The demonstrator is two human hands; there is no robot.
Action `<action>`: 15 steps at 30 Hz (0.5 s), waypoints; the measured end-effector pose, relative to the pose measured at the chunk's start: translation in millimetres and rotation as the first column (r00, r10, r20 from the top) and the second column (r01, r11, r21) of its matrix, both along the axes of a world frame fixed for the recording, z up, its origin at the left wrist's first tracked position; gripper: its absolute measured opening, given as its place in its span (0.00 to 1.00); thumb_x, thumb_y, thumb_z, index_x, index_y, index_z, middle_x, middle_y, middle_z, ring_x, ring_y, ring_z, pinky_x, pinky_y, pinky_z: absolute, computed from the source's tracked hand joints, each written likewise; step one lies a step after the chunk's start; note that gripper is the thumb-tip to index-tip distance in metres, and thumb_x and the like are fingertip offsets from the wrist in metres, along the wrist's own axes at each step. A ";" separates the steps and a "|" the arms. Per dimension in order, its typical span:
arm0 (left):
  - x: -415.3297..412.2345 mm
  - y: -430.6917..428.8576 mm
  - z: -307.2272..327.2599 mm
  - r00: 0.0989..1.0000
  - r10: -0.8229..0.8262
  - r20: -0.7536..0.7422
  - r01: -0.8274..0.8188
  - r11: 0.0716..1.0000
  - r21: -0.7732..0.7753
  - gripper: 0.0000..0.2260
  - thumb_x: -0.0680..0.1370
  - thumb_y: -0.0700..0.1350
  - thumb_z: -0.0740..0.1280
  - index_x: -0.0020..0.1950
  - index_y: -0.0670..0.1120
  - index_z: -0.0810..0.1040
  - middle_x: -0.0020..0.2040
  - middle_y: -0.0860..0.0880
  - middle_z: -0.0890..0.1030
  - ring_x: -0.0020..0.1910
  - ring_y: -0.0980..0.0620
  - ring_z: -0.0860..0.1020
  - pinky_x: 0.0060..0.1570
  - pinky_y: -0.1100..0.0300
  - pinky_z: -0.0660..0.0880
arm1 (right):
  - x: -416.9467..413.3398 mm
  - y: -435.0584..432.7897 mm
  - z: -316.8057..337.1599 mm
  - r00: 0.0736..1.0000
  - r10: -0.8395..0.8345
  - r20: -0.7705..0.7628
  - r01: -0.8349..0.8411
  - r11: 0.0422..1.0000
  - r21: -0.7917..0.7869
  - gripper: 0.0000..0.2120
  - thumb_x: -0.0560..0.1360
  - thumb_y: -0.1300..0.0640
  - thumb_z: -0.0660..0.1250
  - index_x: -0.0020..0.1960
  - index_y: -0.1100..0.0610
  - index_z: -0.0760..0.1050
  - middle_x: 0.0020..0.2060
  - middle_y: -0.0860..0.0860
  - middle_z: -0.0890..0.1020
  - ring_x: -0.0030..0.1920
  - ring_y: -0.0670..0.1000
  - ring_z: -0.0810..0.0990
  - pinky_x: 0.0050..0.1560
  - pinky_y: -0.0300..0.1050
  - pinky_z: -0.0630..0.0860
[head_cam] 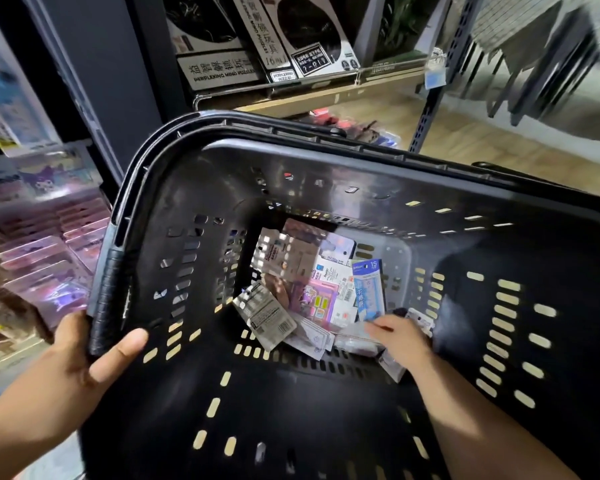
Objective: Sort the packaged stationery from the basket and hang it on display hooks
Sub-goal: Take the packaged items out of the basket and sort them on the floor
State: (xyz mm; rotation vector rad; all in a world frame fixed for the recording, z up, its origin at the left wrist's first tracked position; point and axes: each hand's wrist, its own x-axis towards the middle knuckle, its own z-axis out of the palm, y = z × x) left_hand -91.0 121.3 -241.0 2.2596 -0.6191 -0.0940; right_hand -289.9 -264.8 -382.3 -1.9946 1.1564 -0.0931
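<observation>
A large black slotted basket (326, 410) fills the view, tilted toward me. My left hand (84, 355) grips its ribbed black handle (110, 299) at the left rim, thumb over the inside. Several flat stationery packs lie jumbled on the basket floor: a pink and purple card (314, 299), a blue and white pack (369, 289), a grey barcode card (267, 315). My right hand (400, 336) reaches down inside the basket. Its fingertips touch the lower end of the blue and white pack and a clear packet (354, 337); whether it grips anything is unclear.
A wooden shelf (309, 95) behind the basket carries black and white puzzle boxes (222, 39). Pink and purple packaged goods (45, 251) hang or stack at the left. A grey perforated upright (440, 81) stands at the right, with pale wood floor (499, 140) beyond.
</observation>
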 end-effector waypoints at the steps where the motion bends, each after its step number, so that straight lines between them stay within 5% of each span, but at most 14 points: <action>1: 1.7 -0.2 -4.7 0.999 -0.028 0.026 0.029 0.999 -0.026 0.38 0.65 0.78 0.59 0.54 0.45 0.73 0.40 0.45 0.81 0.39 0.41 0.80 0.42 0.38 0.79 | -3.3 4.8 -3.5 0.998 0.025 -0.054 -0.024 0.999 0.024 0.14 0.76 0.47 0.69 0.57 0.54 0.82 0.51 0.49 0.83 0.48 0.49 0.79 0.46 0.39 0.72; 5: 8.0 3.9 -15.3 0.999 -0.021 0.042 0.022 0.999 -0.032 0.35 0.67 0.76 0.61 0.54 0.46 0.74 0.41 0.47 0.81 0.39 0.42 0.80 0.43 0.38 0.79 | -11.4 9.6 -8.7 0.975 -0.062 -0.211 0.054 0.998 -0.046 0.20 0.78 0.38 0.60 0.57 0.51 0.81 0.52 0.53 0.83 0.52 0.55 0.79 0.52 0.44 0.74; 7: 11.6 6.4 -20.7 0.999 -0.030 0.020 0.031 0.999 -0.042 0.32 0.68 0.75 0.62 0.54 0.48 0.74 0.41 0.48 0.81 0.40 0.44 0.80 0.44 0.42 0.79 | -17.4 8.3 -9.1 0.956 -0.142 -0.257 0.068 0.959 -0.274 0.16 0.79 0.44 0.62 0.54 0.54 0.80 0.52 0.56 0.82 0.52 0.58 0.78 0.48 0.44 0.74; 10: 15.0 10.9 -25.3 0.999 -0.043 -0.011 0.043 0.998 -0.050 0.29 0.68 0.74 0.64 0.55 0.52 0.74 0.42 0.52 0.81 0.41 0.47 0.80 0.45 0.45 0.79 | -26.2 14.2 -15.9 0.953 -0.303 -0.027 0.255 0.845 -0.469 0.14 0.69 0.61 0.73 0.54 0.62 0.79 0.55 0.63 0.76 0.54 0.65 0.75 0.50 0.50 0.74; 12: 18.2 12.6 -29.2 0.998 -0.056 -0.034 0.054 0.997 -0.054 0.28 0.68 0.74 0.65 0.55 0.54 0.75 0.43 0.55 0.81 0.42 0.49 0.80 0.46 0.47 0.79 | -25.4 20.2 -22.7 0.940 -0.338 -0.036 0.280 0.829 -0.485 0.23 0.65 0.63 0.75 0.59 0.63 0.76 0.58 0.65 0.73 0.55 0.67 0.74 0.50 0.52 0.75; 15: 17.6 9.6 -29.5 0.997 -0.052 -0.050 0.049 0.996 -0.071 0.28 0.67 0.75 0.64 0.54 0.55 0.75 0.41 0.59 0.79 0.41 0.51 0.79 0.46 0.45 0.79 | -17.8 22.1 -31.6 0.924 -0.373 -0.088 0.319 0.875 -0.365 0.33 0.66 0.54 0.77 0.68 0.57 0.69 0.64 0.61 0.69 0.61 0.64 0.73 0.57 0.53 0.74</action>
